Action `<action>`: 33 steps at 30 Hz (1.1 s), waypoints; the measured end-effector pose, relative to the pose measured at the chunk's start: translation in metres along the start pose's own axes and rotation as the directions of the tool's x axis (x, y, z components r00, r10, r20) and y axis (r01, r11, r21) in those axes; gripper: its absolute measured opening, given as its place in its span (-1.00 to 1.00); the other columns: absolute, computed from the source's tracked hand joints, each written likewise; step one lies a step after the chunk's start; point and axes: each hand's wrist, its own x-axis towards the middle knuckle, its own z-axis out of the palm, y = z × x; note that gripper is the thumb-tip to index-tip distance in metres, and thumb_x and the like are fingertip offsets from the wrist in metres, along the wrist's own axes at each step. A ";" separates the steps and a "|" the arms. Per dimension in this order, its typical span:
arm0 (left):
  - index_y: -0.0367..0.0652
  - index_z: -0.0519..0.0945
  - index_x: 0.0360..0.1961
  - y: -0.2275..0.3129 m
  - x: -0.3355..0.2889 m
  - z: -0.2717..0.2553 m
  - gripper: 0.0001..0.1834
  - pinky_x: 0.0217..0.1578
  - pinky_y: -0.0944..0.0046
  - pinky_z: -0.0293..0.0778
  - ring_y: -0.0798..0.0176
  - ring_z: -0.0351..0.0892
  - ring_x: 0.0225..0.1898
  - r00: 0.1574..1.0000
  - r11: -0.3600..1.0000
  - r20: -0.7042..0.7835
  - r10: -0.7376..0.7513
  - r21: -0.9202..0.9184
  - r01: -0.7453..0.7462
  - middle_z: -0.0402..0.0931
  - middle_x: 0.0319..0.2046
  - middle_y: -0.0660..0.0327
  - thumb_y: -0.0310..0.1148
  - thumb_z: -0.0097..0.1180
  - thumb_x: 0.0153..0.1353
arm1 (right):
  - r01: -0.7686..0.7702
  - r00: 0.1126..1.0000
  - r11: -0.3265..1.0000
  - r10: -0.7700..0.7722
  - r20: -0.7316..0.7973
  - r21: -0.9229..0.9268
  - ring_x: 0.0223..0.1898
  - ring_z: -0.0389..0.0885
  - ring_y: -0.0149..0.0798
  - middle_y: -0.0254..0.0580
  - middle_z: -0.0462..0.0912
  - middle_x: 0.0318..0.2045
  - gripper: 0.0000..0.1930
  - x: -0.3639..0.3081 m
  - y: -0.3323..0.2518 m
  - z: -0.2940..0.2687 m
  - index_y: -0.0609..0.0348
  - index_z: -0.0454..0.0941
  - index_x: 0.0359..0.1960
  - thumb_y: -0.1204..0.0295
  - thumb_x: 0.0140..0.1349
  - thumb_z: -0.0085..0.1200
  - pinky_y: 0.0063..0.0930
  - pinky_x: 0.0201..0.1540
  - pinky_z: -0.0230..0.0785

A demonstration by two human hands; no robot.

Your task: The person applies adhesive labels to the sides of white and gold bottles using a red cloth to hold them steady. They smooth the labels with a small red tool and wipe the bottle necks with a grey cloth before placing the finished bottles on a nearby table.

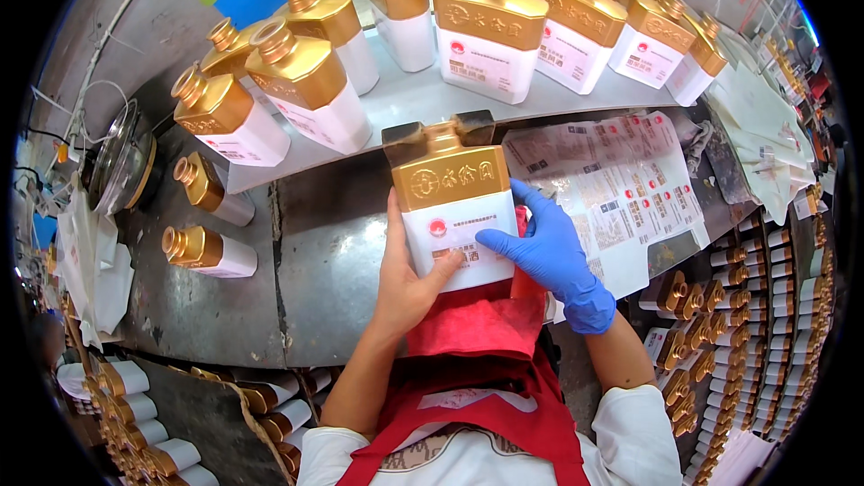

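Between my two hands is a flat white bottle point(463, 225) with a gold shoulder and neck, upright with its printed front toward me. My bare left hand point(412, 261) grips its left side, thumb across the lower front. My right hand point(551, 247), in a blue glove, closes on the right side with its thumb on the label area. Behind the bottle's neck shows a dark block-like support point(477, 126). On the metal bench to the right lies a sheet of printed decals point(621, 189), some with red round marks.
Several matching gold-and-white bottles point(490, 45) stand along a raised grey shelf point(396, 112). Two smaller ones point(216, 252) are on the bench point(333, 261) at left, near a round metal pan point(121, 162). Rows of bottles point(693, 306) fill the lower right; more point(148, 432) sit lower left.
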 end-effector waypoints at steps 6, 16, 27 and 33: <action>-0.26 -0.30 0.39 -0.002 -0.002 -0.003 0.00 0.12 0.22 0.31 0.19 0.30 0.17 1.000 1.000 -0.004 -0.004 -0.008 0.004 0.12 0.25 0.02 -0.64 0.11 0.06 | -0.065 0.997 0.997 0.063 0.047 0.050 -0.03 0.53 -0.11 0.07 0.54 -0.08 -0.21 -0.007 -0.010 -0.003 0.31 0.31 0.18 0.22 -0.09 0.37 -0.35 0.02 0.37; -0.27 -0.32 0.38 -0.013 -0.002 -0.020 -0.10 0.22 0.25 0.13 0.20 0.12 0.28 0.997 0.999 0.067 0.032 -0.031 -0.030 0.00 0.32 0.06 -0.43 0.01 0.22 | -0.106 0.994 0.983 0.101 0.041 0.152 -0.31 0.48 -0.47 -0.18 0.55 -0.19 -0.28 -0.009 -0.010 -0.005 0.24 0.31 0.21 0.32 -0.02 0.33 -0.60 -0.27 0.38; -0.29 -0.26 0.39 -0.009 -0.001 -0.020 -0.24 0.25 0.30 0.03 0.23 0.08 0.30 0.998 0.995 -0.033 -0.050 -0.083 0.048 -0.06 0.35 0.08 -0.18 -0.22 0.35 | -0.250 0.967 0.885 0.245 0.062 0.392 -0.38 0.41 -0.60 -0.38 0.54 -0.25 -0.55 -0.010 0.011 -0.023 0.16 0.44 0.12 0.36 0.19 0.16 -0.72 -0.24 0.32; -0.31 -0.35 0.38 -0.008 -0.001 -0.012 -0.16 0.25 0.29 0.01 0.21 0.10 0.27 0.998 0.998 0.027 0.052 0.027 -0.053 0.01 0.31 0.03 -0.49 -0.09 0.26 | -0.209 0.977 0.892 0.208 0.046 0.402 -0.20 0.49 -0.49 -0.26 0.55 -0.18 -0.56 -0.012 0.009 -0.018 0.23 0.43 0.10 0.38 0.20 0.15 -0.66 -0.15 0.36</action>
